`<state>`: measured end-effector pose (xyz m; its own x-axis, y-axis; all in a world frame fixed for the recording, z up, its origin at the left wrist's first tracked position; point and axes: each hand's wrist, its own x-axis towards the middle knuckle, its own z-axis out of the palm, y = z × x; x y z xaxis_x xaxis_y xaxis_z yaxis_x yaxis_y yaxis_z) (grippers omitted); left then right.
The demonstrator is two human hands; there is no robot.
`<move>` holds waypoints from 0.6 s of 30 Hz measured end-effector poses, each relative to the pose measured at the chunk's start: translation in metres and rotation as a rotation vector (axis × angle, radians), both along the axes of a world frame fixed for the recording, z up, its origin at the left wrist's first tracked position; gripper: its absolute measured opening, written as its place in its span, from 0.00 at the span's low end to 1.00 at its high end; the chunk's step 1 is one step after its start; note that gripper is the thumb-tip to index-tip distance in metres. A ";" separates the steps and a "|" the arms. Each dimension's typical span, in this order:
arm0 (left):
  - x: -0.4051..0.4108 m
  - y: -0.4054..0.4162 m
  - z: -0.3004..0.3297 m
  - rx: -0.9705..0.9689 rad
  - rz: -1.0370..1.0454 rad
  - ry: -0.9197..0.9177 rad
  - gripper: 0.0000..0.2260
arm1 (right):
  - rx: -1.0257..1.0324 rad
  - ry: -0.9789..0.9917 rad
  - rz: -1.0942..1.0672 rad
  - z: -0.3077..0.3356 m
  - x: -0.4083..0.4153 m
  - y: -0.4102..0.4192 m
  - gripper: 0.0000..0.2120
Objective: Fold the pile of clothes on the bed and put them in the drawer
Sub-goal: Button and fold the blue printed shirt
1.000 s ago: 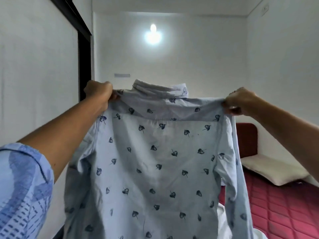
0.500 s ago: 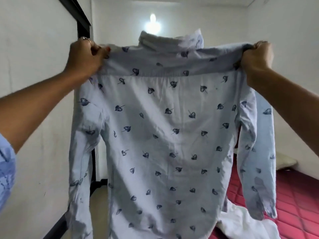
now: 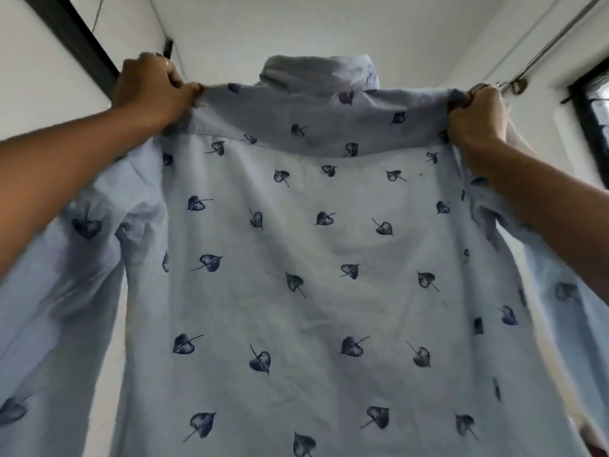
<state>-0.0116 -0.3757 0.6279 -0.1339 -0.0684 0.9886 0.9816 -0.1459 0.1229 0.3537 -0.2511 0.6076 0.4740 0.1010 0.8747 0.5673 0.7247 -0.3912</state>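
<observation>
While both hands hold it aloft, the pale blue long-sleeved cotton shirt printed with dark navy leaves (image 3: 296,258) hangs spread with its back toward the camera, collar uppermost. The left hand (image 3: 150,89) grips the left shoulder seam with curled fingers; the right hand (image 3: 474,115) pinches the right shoulder seam likewise. Fabric between them is taut, and both sleeves drop loose at the sides.

Judged step: shaking out and squaring one garment ahead of folding; no fold is yet made. The next move would call for lowering the shirt flat, face down, with the shoulders kept level so the sleeves can be turned inward.

Neither bed nor drawer is in view, so the landing surface cannot be assessed. A white wall with a black frame strip (image 3: 71,37) stands close on the left, and a dark-framed window (image 3: 591,113) on the right. Room overhead appears open; sideways clearance looks tight.
</observation>
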 end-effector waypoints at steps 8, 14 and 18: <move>-0.015 0.051 -0.032 -0.514 -0.074 -0.191 0.15 | -0.298 -0.249 0.002 -0.031 0.004 0.036 0.08; -0.051 0.141 -0.194 -1.033 -0.109 -0.277 0.17 | -0.620 -0.399 0.044 -0.184 -0.015 0.118 0.07; -0.073 0.194 -0.320 -1.242 -0.209 -0.335 0.16 | -0.835 -0.467 0.069 -0.307 -0.023 0.166 0.07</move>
<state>-0.0850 -0.1815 0.3081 -0.2814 0.9140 0.2923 0.8499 0.0959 0.5181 0.3311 -0.0850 0.3010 0.0653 0.7920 0.6070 0.7635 0.3520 -0.5414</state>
